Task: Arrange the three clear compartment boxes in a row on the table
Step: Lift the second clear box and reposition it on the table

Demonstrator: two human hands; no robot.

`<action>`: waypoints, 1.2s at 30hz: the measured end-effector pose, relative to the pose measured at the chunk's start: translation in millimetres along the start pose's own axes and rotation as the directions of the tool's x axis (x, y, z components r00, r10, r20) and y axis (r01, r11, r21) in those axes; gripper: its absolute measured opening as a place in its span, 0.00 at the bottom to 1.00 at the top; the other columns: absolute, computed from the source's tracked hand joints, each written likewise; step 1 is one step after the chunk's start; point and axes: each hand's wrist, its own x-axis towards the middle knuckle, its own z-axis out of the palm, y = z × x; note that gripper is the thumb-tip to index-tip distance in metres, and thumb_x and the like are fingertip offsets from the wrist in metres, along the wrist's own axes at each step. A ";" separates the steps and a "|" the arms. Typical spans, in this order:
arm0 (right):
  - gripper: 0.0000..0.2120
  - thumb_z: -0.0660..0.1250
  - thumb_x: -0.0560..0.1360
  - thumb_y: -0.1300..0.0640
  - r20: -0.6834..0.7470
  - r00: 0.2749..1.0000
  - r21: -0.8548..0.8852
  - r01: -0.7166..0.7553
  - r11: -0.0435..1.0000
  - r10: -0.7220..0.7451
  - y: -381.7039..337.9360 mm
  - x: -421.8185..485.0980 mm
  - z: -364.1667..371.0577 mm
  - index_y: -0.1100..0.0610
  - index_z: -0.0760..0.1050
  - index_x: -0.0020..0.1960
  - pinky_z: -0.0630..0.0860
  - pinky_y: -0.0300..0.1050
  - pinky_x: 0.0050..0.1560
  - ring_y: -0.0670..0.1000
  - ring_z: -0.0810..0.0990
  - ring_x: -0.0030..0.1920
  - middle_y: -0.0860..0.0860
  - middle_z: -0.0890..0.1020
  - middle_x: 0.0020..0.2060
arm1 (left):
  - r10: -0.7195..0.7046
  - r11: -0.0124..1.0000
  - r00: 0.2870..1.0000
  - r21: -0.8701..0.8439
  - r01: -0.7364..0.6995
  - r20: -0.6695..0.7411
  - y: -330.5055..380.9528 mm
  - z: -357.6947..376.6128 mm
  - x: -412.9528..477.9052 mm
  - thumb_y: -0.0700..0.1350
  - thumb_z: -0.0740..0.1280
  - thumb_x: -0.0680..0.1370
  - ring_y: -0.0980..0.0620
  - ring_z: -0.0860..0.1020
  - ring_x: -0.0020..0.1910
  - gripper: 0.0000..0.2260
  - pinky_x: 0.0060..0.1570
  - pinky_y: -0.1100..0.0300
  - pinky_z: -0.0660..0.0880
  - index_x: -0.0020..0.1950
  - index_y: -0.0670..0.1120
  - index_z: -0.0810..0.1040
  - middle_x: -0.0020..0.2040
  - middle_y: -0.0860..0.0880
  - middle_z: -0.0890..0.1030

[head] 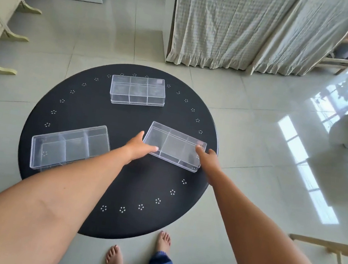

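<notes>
Bare feet [136, 254] down on the floor, both arms reaching over the round black desk [112, 190]. Left hand [140, 147] and right hand [209, 158] pinch the short ends of the right box [174, 147], fingers [154, 148] pressed on its walls. Left box [69, 146] and far box [138, 90] sit well apart. Looks light, stiff and slick, probably crackable, so I'd grip the ends.

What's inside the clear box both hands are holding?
The clear plastic compartment box looks empty: only its dividers and the round black table show through. The left hand and right hand cover its ends.
</notes>
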 end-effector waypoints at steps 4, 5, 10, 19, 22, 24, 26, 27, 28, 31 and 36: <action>0.36 0.58 0.76 0.35 0.072 0.997 0.071 -0.031 0.997 0.026 5.5 10.1 3.8 0.57 0.63 0.75 0.68 0.51 0.66 0.55 0.72 0.67 0.52 0.71 0.71 | -0.021 0.991 0.999 -0.133 0.025 0.028 2.2 5.0 5.5 0.63 0.63 0.75 0.48 0.57 0.78 0.39 0.74 0.49 0.55 0.80 0.50 0.49 0.80 0.51 0.55; 0.33 0.58 0.76 0.36 0.078 0.997 0.089 -0.022 0.996 0.015 5.0 12.7 5.7 0.57 0.66 0.73 0.69 0.49 0.62 0.54 0.73 0.63 0.52 0.73 0.68 | -0.025 0.989 0.999 -0.143 0.029 0.029 3.3 6.0 6.6 0.64 0.62 0.75 0.48 0.56 0.78 0.39 0.74 0.49 0.55 0.80 0.50 0.50 0.80 0.51 0.55; 0.30 0.58 0.77 0.37 0.057 0.998 0.144 -0.030 0.989 0.022 -6.1 18.0 10.7 0.56 0.68 0.69 0.72 0.46 0.52 0.54 0.76 0.57 0.52 0.77 0.61 | -0.051 0.969 0.999 -0.241 0.051 0.004 12.7 5.7 13.0 0.69 0.60 0.73 0.44 0.65 0.74 0.41 0.71 0.47 0.64 0.77 0.46 0.59 0.77 0.48 0.63; 0.22 0.67 0.76 0.56 0.032 0.991 0.134 0.127 0.983 -0.133 -18.0 25.0 -1.8 0.57 0.68 0.68 0.76 0.46 0.51 0.52 0.80 0.51 0.54 0.80 0.58 | -0.181 0.848 0.983 -0.500 0.178 0.043 5.6 -4.8 9.3 0.51 0.79 0.66 0.53 0.72 0.41 0.35 0.45 0.57 0.80 0.67 0.39 0.71 0.57 0.45 0.73; 0.22 0.68 0.75 0.59 0.050 0.987 0.129 0.146 0.981 -0.154 -21.2 24.3 -8.2 0.58 0.70 0.68 0.75 0.41 0.41 0.52 0.80 0.48 0.54 0.81 0.56 | -0.160 0.855 0.980 -0.479 0.198 0.121 6.2 -12.1 5.9 0.47 0.79 0.66 0.55 0.67 0.32 0.22 0.40 0.58 0.77 0.56 0.41 0.78 0.48 0.46 0.79; 0.19 0.68 0.75 0.55 0.070 0.987 0.143 0.134 0.981 -0.145 -25.2 22.4 -12.9 0.57 0.73 0.65 0.74 0.41 0.41 0.49 0.80 0.45 0.52 0.81 0.53 | -0.116 0.872 0.979 -0.455 0.181 0.168 8.3 -19.9 1.4 0.44 0.79 0.67 0.55 0.68 0.34 0.19 0.42 0.57 0.76 0.56 0.45 0.78 0.44 0.49 0.77; 0.18 0.66 0.76 0.45 0.115 0.988 0.215 0.075 0.974 -0.101 -29.9 20.0 -15.8 0.55 0.76 0.60 0.75 0.45 0.47 0.50 0.78 0.45 0.51 0.79 0.49 | -0.034 0.904 0.985 -0.415 0.103 0.171 12.4 -25.3 -2.6 0.39 0.77 0.67 0.54 0.75 0.41 0.23 0.47 0.55 0.76 0.59 0.48 0.76 0.50 0.49 0.78; 0.22 0.63 0.75 0.39 0.142 0.988 0.263 0.028 0.964 -0.067 -31.5 20.0 -16.7 0.54 0.77 0.58 0.74 0.48 0.49 0.52 0.77 0.47 0.51 0.78 0.49 | 0.012 0.918 0.988 -0.393 0.051 0.156 15.4 -26.7 -4.4 0.37 0.77 0.67 0.53 0.78 0.47 0.24 0.49 0.54 0.76 0.60 0.50 0.75 0.54 0.49 0.79; 0.25 0.60 0.74 0.34 0.163 0.986 0.315 -0.014 0.949 -0.039 -32.7 20.2 -16.8 0.53 0.78 0.58 0.73 0.50 0.49 0.53 0.76 0.49 0.51 0.77 0.49 | 0.059 0.928 0.990 -0.373 -0.007 0.129 17.6 -27.5 -5.5 0.36 0.77 0.67 0.52 0.79 0.51 0.25 0.49 0.53 0.76 0.59 0.50 0.74 0.56 0.49 0.78; 0.28 0.54 0.74 0.30 0.169 0.985 0.463 -0.113 0.879 0.037 -35.1 25.2 -16.6 0.53 0.78 0.49 0.73 0.48 0.44 0.54 0.76 0.44 0.50 0.75 0.42 | 0.203 0.936 0.979 -0.301 -0.185 0.029 23.2 -28.2 -8.4 0.32 0.77 0.66 0.49 0.78 0.55 0.27 0.46 0.57 0.77 0.59 0.50 0.73 0.57 0.48 0.78; 0.26 0.51 0.75 0.32 0.266 0.930 0.486 -0.357 0.798 0.254 -52.7 18.3 -21.9 0.52 0.68 0.58 0.70 0.69 0.61 0.68 0.71 0.68 0.56 0.74 0.63 | 0.379 0.921 0.916 -0.045 -0.387 -0.134 29.8 -26.1 -15.0 0.35 0.78 0.65 0.54 0.76 0.60 0.29 0.57 0.59 0.72 0.62 0.50 0.72 0.61 0.53 0.79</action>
